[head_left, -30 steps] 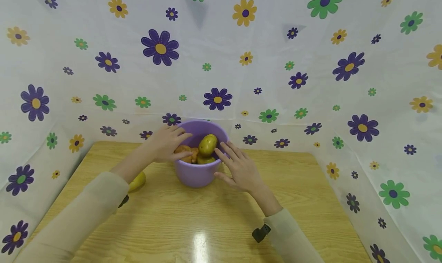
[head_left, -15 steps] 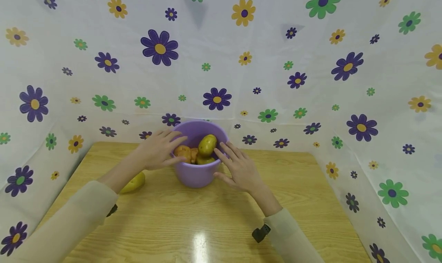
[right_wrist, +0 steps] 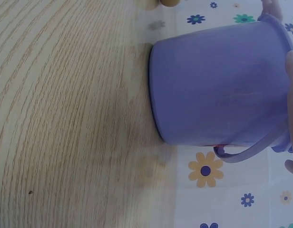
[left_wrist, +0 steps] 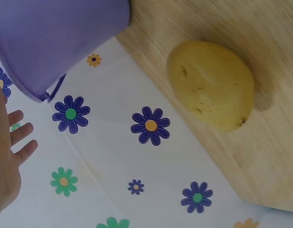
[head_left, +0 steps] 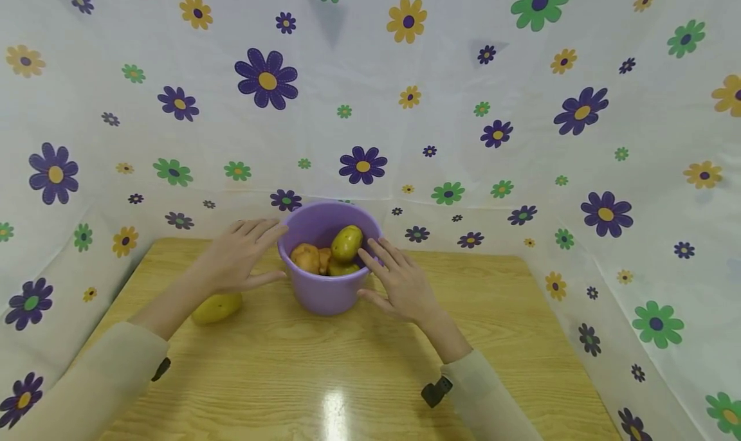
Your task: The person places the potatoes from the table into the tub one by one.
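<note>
A purple plastic bucket stands at the back middle of the wooden table, holding several potatoes and an orange-brown one. My left hand hovers just left of the bucket, fingers straight, holding nothing. My right hand rests its straight fingers against the bucket's right rim. A loose yellow potato lies on the table under my left forearm; the left wrist view shows this potato beside the bucket. In the right wrist view the bucket fills the upper right.
White sheets printed with flowers wall in the table on the back and both sides. The bucket's handle hangs down its side. Bare tabletop stretches in front of the bucket.
My left hand has come out of the bucket, leaving the orange-brown potato inside, and has drawn back to the left. My right hand has stayed at the rim.
</note>
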Tool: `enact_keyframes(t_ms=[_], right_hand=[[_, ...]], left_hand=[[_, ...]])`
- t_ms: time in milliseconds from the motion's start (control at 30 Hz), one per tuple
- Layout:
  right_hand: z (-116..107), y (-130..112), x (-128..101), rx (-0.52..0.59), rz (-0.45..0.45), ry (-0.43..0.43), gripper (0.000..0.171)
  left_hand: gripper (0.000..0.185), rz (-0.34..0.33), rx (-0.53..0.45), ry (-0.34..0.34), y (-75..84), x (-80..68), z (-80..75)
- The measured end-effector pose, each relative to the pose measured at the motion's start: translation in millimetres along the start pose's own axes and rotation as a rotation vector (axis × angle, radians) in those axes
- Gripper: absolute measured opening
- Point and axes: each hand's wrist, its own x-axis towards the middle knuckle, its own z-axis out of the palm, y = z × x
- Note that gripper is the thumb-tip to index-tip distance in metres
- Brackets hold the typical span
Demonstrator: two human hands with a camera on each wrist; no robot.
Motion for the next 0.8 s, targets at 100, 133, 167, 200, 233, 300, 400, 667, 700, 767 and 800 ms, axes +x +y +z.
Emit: enact_keyframes(t_ms=[100,133,167,200,233,300,400,667,700,767,800], right_hand=[[1,0,0,0.001,-0.003,0.005,0.086],[2,1,0,0.0,-0.005,0.008,0.086],[2,1,0,0.0,-0.007,0.009,0.086],[2,1,0,-0.001,-0.008,0.011,0.086],[2,2,0,-0.001,-0.01,0.013,0.086],[2,2,0,-0.001,-0.009,0.014,0.086],[2,2,0,0.001,-0.007,0.012,0.086],[0,1,1,-0.011,-0.003,-0.011,0.086],[0,1,1,-0.011,-0.003,-0.01,0.086],[0,0,1,-0.011,-0.004,-0.01,0.086],[0,0,1,-0.012,-0.005,-0.008,0.086]], left_hand=[[0.09,-0.029,-0.003,-0.01,-3.4,-10.0,-0.1],[0.09,-0.04,0.0,-0.018,-4.6,-13.6,0.3],[0.09,-0.05,-0.001,-0.023,-5.7,-17.1,0.9],[0.091,-0.057,0.0,-0.026,-7.0,-20.7,1.9],[0.091,-0.063,-0.001,-0.028,-8.4,-24.1,3.2],[0.093,-0.066,0.002,-0.013,-11.0,-29.8,5.7],[0.094,-0.068,0.007,0.015,-14.7,-37.3,9.5],[0.094,-0.115,0.002,0.012,-18.4,-55.7,18.7],[0.094,-0.125,-0.001,0.005,-18.7,-58.0,20.5],[0.095,-0.143,0.0,-0.007,-19.4,-62.3,24.2],[0.095,-0.149,-0.001,-0.014,-19.8,-64.4,26.1]])
